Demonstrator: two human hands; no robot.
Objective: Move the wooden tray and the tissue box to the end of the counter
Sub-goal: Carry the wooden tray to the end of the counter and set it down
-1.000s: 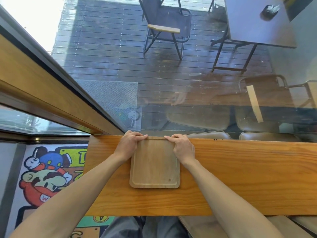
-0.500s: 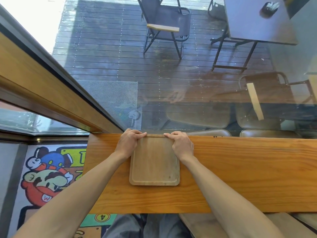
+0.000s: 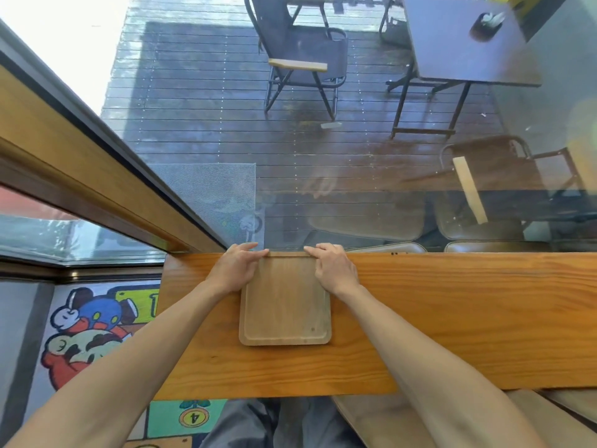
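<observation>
A square wooden tray (image 3: 285,305) lies flat on the wooden counter (image 3: 452,318), near the counter's left end and with its far edge at the window side. My left hand (image 3: 237,270) grips the tray's far-left corner. My right hand (image 3: 334,268) grips its far-right corner. The fingers of both hands curl over the tray's far rim. No tissue box is in view.
A glass window rises right behind the counter, with a wooden frame (image 3: 80,176) slanting in from the left. The counter's left end (image 3: 161,321) drops off to a cartoon floor mat (image 3: 87,328). Padded stools (image 3: 387,418) sit under the counter at the right.
Both hands keep the same hold on the tray's far corners. The tray has barely shifted on the counter; the view has tilted slightly.
</observation>
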